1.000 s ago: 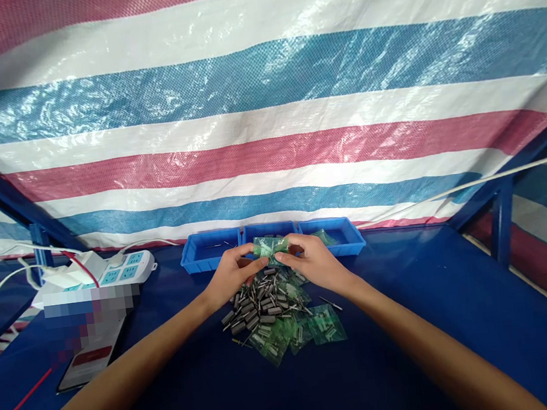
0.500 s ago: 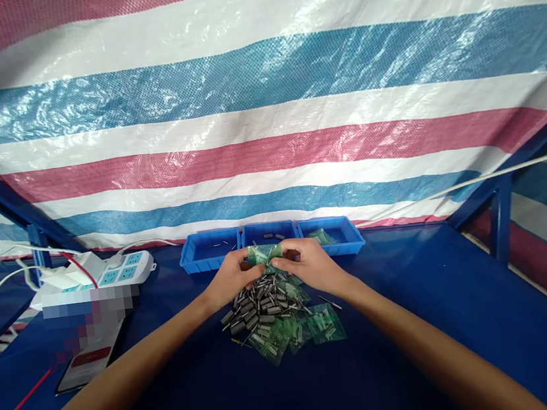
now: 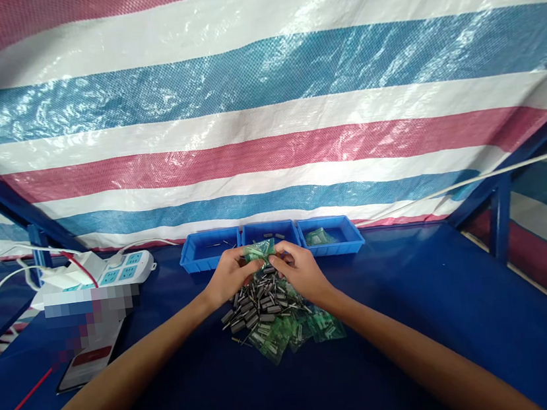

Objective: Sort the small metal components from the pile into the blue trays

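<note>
A small green-tinted plastic bag [image 3: 260, 251] is held up between my two hands, above a heap of parts. My left hand [image 3: 231, 277] is closed, its thumb and fingers pinching the bag's left side. At the right side, my right hand [image 3: 300, 267] pinches the same bag with thumb and fingers. What the bag contains is too small to make out. Beneath lies a pile of grey metal pieces and thin pins [image 3: 260, 303]. More green plastic bags [image 3: 276, 339] with small parts inside lie at the pile's front and right.
Three joined blue bins stand at the back: the left bin [image 3: 210, 260] and middle one hold a few small pieces, the right bin [image 3: 343, 247] a green bag. A white power strip [image 3: 131, 267], cables and a phone [image 3: 90, 357] lie left on the blue table [image 3: 414, 294].
The bag has shifted slightly left and tilted. My right hand has moved a little left, its thumb now closer to my left thumb.
</note>
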`<state>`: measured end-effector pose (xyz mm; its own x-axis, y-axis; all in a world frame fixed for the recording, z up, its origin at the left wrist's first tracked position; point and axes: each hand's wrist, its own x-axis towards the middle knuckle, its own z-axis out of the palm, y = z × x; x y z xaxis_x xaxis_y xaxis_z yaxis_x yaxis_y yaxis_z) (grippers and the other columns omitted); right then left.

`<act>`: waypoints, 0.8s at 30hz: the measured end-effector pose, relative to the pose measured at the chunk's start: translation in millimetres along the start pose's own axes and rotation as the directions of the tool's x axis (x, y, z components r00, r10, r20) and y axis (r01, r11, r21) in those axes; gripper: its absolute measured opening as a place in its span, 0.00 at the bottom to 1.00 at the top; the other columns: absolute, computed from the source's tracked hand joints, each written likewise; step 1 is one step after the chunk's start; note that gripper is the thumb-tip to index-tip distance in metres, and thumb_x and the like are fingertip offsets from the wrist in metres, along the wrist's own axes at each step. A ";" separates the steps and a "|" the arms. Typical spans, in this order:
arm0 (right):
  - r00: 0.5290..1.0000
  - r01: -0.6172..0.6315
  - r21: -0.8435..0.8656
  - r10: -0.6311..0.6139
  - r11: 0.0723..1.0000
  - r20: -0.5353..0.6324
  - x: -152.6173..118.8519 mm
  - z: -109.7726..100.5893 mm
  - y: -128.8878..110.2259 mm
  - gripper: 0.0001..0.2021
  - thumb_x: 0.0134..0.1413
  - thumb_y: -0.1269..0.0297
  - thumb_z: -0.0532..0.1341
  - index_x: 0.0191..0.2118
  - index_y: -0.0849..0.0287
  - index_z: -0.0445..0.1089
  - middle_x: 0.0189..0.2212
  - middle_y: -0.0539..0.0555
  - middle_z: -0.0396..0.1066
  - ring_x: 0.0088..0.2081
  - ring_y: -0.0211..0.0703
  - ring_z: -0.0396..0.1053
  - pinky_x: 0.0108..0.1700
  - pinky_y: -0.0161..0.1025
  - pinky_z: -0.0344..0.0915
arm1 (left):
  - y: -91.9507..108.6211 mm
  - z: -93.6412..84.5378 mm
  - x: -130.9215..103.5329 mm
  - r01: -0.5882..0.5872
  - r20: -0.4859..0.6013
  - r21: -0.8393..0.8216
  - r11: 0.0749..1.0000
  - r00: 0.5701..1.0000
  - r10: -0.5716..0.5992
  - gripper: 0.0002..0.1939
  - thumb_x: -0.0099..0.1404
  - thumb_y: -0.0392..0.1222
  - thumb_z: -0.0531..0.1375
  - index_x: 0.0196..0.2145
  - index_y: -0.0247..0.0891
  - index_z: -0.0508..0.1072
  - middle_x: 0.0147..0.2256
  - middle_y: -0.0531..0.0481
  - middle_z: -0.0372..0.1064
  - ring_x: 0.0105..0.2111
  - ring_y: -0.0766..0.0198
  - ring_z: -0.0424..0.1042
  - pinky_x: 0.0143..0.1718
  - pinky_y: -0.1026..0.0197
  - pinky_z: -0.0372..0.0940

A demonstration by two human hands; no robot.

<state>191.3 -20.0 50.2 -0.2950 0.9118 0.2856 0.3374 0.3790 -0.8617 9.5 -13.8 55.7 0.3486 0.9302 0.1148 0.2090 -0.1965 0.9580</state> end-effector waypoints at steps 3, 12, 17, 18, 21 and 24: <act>0.995 0.021 -0.002 -0.021 1.000 -0.093 -4.8 12.4 13.5 0.10 0.59 0.57 0.53 0.34 0.59 0.64 0.30 0.52 0.64 0.30 0.39 0.63 0.29 0.34 0.60 | -11.2 -1.0 3.0 0.000 0.034 -0.016 1.000 0.999 0.000 0.13 0.60 0.46 0.59 0.29 0.31 0.70 0.12 0.59 0.54 0.13 0.73 0.53 0.16 0.70 0.50; 0.983 0.025 -0.032 -0.030 0.999 -0.179 -14.3 24.6 28.6 0.13 0.60 0.56 0.51 0.29 0.58 0.62 0.22 0.48 0.59 0.25 0.38 0.59 0.28 0.34 0.56 | -39.5 9.3 0.6 -0.038 -0.047 -0.034 0.999 0.998 0.036 0.18 0.62 0.53 0.58 0.29 0.33 0.67 0.14 0.59 0.52 0.14 0.74 0.52 0.17 0.70 0.48; 0.984 0.032 -0.056 -0.042 0.998 -0.174 -14.6 25.4 28.7 0.13 0.61 0.56 0.51 0.30 0.58 0.63 0.23 0.49 0.60 0.25 0.39 0.59 0.29 0.34 0.56 | -41.5 11.4 -0.9 -0.042 -0.073 -0.022 0.999 0.997 0.040 0.18 0.63 0.54 0.56 0.29 0.34 0.66 0.13 0.60 0.50 0.13 0.74 0.51 0.16 0.70 0.47; 0.984 0.032 -0.060 -0.042 0.998 -0.172 -14.4 25.4 28.7 0.13 0.61 0.56 0.51 0.30 0.58 0.63 0.23 0.49 0.60 0.26 0.39 0.60 0.30 0.34 0.56 | -41.9 11.5 -1.2 -0.048 -0.077 -0.007 0.999 0.996 0.047 0.19 0.64 0.54 0.56 0.29 0.34 0.65 0.13 0.60 0.50 0.14 0.74 0.51 0.16 0.69 0.47; 0.984 0.036 -0.078 -0.049 0.996 -0.171 -14.1 25.1 28.2 0.13 0.61 0.56 0.51 0.30 0.58 0.64 0.23 0.49 0.61 0.25 0.39 0.60 0.29 0.34 0.56 | -42.5 11.7 -2.5 -0.067 -0.093 0.030 0.997 0.993 0.069 0.19 0.64 0.54 0.55 0.27 0.34 0.65 0.13 0.59 0.50 0.14 0.73 0.51 0.17 0.69 0.48; 0.983 0.045 -0.091 -0.061 0.995 -0.172 -14.5 24.9 27.1 0.13 0.61 0.57 0.51 0.31 0.59 0.65 0.23 0.50 0.62 0.25 0.38 0.60 0.30 0.34 0.57 | -42.7 11.5 -3.7 -0.076 -0.112 0.075 0.994 0.990 0.085 0.19 0.64 0.54 0.55 0.27 0.34 0.65 0.14 0.59 0.51 0.15 0.73 0.51 0.18 0.69 0.48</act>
<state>182.5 -26.8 12.3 -0.1563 0.9007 0.4053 0.4040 0.4328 -0.8059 9.8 -12.5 11.3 0.2601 0.9392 0.2242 0.2496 -0.2897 0.9240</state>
